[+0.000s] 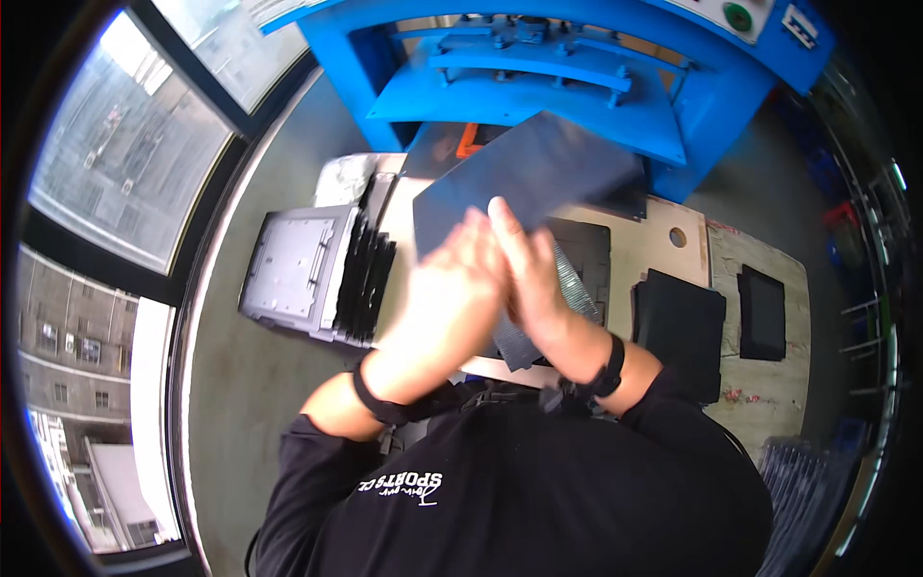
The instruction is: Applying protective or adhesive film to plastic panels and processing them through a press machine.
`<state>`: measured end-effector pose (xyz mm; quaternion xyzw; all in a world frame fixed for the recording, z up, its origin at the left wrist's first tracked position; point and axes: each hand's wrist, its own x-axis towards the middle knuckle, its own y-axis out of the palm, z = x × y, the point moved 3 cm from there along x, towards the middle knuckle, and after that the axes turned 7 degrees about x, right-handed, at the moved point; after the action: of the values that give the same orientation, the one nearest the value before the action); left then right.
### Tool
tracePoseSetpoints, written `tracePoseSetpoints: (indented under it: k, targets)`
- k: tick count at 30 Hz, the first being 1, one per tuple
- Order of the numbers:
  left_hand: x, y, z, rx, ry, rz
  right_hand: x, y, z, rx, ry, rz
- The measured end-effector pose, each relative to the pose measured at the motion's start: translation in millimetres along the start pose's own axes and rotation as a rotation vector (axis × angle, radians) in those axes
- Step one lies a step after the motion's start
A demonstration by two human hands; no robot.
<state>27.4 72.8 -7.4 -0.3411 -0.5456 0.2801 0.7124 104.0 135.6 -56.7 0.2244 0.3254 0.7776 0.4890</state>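
Note:
A thin dark flat panel (529,168) is tilted up in front of me, above the wooden work surface. My right hand (535,281) grips its near edge, the thumb lying on the panel's face and the other fingers mostly hidden. Pressed close beside it, my left hand (460,274) is at the same edge. Motion smears its fingers, so their grip is unclear. Under the hands lie a shiny ribbed strip (574,281) and a dark moulded plastic part (593,248), both partly covered by the hands.
A blue press machine (538,82) stands just beyond the panel. To the left is a stack of grey moulded plastic covers (293,264). Dark panels (681,327) are stacked at right, with a smaller dark piece (761,313) further right. A window (125,135) borders the left side.

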Motion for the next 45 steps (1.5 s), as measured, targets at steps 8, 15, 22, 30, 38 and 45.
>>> tracePoseSetpoints:
  k: [8, 15, 22, 30, 38, 45]
  targets:
    - [7, 121, 66, -0.840, -0.377, 0.420, -72, -167, 99, -0.346, -0.211, -0.329]
    - [106, 312, 126, -0.457, -0.265, 0.600, -149, -185, 170, -1.140, -0.711, -0.643]
    - [162, 449, 149, -0.304, -0.194, 0.431, -231, -148, 173, -1.883, -0.600, -0.849]
    - [154, 503, 207, -0.381, 0.084, 0.295, -253, -135, 152, -1.863, -0.681, -1.004]
    - [117, 388, 192, -0.263, 0.162, 0.481, -207, -164, 177, -2.237, -0.377, -0.619]
    - [47, 168, 197, -0.272, 0.058, 0.692, -2, -115, 164, -2.165, -0.576, 0.367]
